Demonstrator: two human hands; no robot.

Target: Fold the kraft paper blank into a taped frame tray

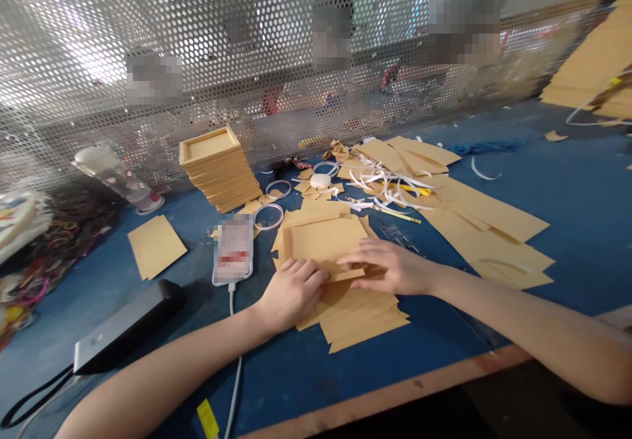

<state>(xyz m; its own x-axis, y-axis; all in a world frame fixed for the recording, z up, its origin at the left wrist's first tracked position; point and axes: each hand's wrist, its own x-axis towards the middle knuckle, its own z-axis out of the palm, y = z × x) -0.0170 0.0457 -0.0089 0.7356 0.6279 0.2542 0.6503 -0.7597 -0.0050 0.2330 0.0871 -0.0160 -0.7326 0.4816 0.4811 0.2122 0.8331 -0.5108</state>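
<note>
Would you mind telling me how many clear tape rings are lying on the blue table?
3: one tape ring beside the phone, one right of the stack of kraft trays, one behind the white round object. More may hide under the scraps.

Premises: a hand-assembly workshop, packaging or paper-goods line. Evidence: a long blue worktop (567,208) with a worn wooden front edge, backed by a perforated metal screen (74,64), through which other people are seen seated at a facing station. On the worktop lie flat brown card blanks (488,222), a neat stack of finished card trays (220,169), loose white backing strips (390,185) and rolls of tape (268,216). More card blanks are piled at the far right (592,64).
</note>
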